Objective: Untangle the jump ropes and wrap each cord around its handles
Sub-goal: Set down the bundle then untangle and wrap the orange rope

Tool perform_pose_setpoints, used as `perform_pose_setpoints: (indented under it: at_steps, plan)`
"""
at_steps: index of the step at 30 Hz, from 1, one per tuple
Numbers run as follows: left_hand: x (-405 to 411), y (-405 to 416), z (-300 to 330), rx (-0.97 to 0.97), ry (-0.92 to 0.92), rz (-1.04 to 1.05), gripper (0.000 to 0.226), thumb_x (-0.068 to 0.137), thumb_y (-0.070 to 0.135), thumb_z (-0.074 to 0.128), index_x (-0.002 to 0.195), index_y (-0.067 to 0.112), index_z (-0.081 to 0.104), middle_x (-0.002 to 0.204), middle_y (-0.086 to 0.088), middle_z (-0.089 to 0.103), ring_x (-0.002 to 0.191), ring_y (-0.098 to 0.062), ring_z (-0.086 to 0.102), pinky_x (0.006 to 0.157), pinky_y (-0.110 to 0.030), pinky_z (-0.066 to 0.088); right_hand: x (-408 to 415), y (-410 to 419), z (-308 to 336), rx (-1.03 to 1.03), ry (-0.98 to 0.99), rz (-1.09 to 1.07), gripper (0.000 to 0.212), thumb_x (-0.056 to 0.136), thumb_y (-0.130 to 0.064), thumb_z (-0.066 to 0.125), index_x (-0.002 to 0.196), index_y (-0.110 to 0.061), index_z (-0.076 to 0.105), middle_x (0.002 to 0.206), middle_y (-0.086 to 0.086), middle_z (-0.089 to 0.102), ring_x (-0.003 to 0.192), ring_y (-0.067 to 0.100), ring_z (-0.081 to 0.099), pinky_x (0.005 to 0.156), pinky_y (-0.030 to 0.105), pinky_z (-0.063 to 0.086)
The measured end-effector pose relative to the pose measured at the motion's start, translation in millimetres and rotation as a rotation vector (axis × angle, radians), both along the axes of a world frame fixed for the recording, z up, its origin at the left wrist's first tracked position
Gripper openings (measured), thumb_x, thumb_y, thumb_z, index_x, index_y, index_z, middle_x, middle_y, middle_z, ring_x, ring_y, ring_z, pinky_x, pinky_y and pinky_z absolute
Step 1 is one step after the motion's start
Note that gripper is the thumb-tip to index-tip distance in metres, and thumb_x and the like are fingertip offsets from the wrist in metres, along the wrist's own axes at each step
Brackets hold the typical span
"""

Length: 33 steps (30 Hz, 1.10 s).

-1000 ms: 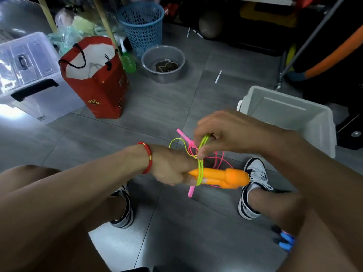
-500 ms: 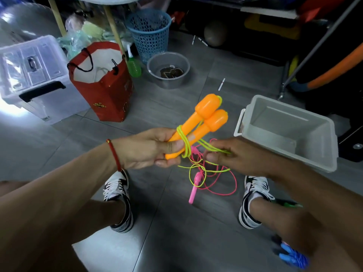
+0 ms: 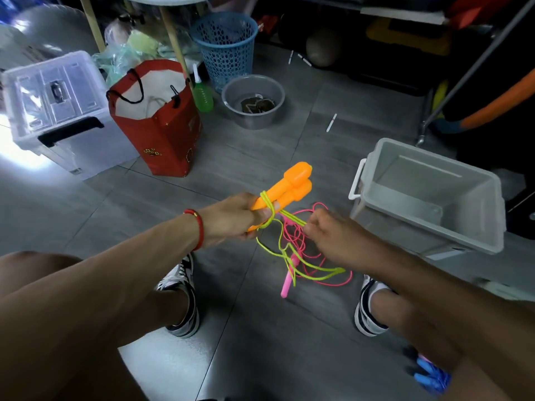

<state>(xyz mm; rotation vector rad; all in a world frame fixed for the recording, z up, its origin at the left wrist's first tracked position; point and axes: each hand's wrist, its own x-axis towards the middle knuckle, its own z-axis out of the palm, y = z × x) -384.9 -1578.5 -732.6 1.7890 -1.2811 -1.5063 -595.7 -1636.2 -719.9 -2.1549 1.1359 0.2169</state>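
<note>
My left hand grips two orange handles side by side, their thick ends pointing up and away. A few turns of yellow-green cord circle the handles just above my fingers. My right hand pinches the same cord a little to the right and lower, and the rest hangs in loose loops toward the floor. Under those loops, on the grey tiles, lies a pink jump rope with one pink handle showing.
A grey plastic bin stands open at the right. A red paper bag, a clear lidded box, a blue basket and a grey bowl sit further back. My shoes flank the ropes. Blue handles lie at lower right.
The orange handles swung from lying sideways to pointing up and away. My right hand dropped from above them to the lower right, drawing the yellow-green cord out.
</note>
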Motion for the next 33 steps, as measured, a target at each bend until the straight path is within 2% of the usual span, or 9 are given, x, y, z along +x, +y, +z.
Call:
perform_pose_setpoints:
  at_steps: [5,8,14,18,21,22,24,29,33]
  plan:
    - [0,-2,-2,0.033,-0.2,-0.041,0.025,0.094,0.039,0.053,0.082,0.017,0.051,0.071,-0.004,0.047,0.065,-0.02,0.046,0.067,-0.037,0.043,3,14,16,-0.238,0.058,0.299,0.023,0.106,-0.017,0.036,0.098,-0.008,0.057,0.082,-0.001,0.049,0.078,0.021,0.045,0.064,0.032,0.022]
    - [-12,-3,-2,0.074,-0.335,-0.173,0.021,0.1,0.028,0.051,0.085,0.014,0.052,0.069,-0.004,0.051,0.068,-0.023,0.051,0.067,-0.034,0.042,4,13,27,-0.215,-0.032,0.343,0.028,0.104,-0.017,0.038,0.091,-0.009,0.062,0.083,0.002,0.062,0.076,0.02,0.051,0.068,0.031,0.031]
    - [-42,-6,5,0.157,-0.639,-0.534,0.031,0.105,0.031,0.04,0.113,0.007,0.056,0.121,-0.016,0.062,0.106,-0.031,0.058,0.077,-0.026,0.038,3,5,46,-0.392,-0.046,0.387,0.045,0.101,-0.051,0.04,0.079,-0.017,0.06,0.072,0.003,0.062,0.072,0.024,0.054,0.068,0.041,0.047]
    - [-33,12,22,0.298,-0.841,-0.472,0.034,0.104,0.01,0.041,0.07,0.011,0.042,0.077,-0.002,0.047,0.085,-0.017,0.047,0.06,-0.02,0.04,7,-5,54,-0.428,-0.061,0.358,0.047,0.096,-0.059,0.048,0.079,-0.02,0.068,0.059,0.003,0.052,0.062,0.017,0.04,0.06,0.035,0.035]
    - [-2,21,-19,0.318,-0.806,-0.747,0.027,0.105,0.002,0.036,0.107,0.01,0.062,0.109,-0.009,0.061,0.111,-0.016,0.058,0.09,-0.035,0.043,3,-20,48,-0.328,-0.118,0.267,0.046,0.089,-0.064,0.057,0.065,-0.025,0.064,0.053,-0.002,0.057,0.056,0.01,0.051,0.059,0.033,0.04]
    - [-3,18,-31,0.279,-0.731,-0.804,0.03,0.103,0.001,0.041,0.105,0.02,0.064,0.103,-0.009,0.061,0.1,-0.009,0.062,0.083,-0.044,0.046,2,-25,45,-0.294,-0.129,0.235,0.046,0.087,-0.064,0.059,0.061,-0.027,0.061,0.052,-0.004,0.058,0.055,0.008,0.053,0.058,0.032,0.04]
    - [-13,15,-34,0.0,-0.703,-0.789,0.026,0.096,0.01,0.055,0.082,0.031,0.052,0.082,0.003,0.044,0.067,-0.006,0.046,0.063,-0.035,0.036,0,-33,40,-0.24,-0.135,0.197,0.045,0.084,-0.065,0.063,0.057,-0.029,0.059,0.049,-0.006,0.055,0.052,0.008,0.051,0.054,0.029,0.036]
    - [-45,25,31,-0.394,-0.62,-0.841,0.011,0.101,0.024,0.054,0.099,0.018,0.046,0.095,0.008,0.036,0.079,-0.007,0.034,0.069,-0.017,0.024,-6,-45,36,-0.106,-0.156,0.229,0.043,0.075,-0.066,0.071,0.065,-0.024,0.071,0.055,0.001,0.058,0.053,0.014,0.048,0.055,0.031,0.04]
    - [-38,29,29,-0.481,-0.633,-0.88,0.014,0.101,0.022,0.055,0.113,0.016,0.051,0.099,0.013,0.025,0.079,-0.008,0.035,0.071,-0.016,0.022,-9,-47,46,0.019,-0.212,0.289,0.041,0.07,-0.064,0.075,0.067,-0.024,0.068,0.051,-0.002,0.039,0.051,0.009,0.033,0.05,0.024,0.026]
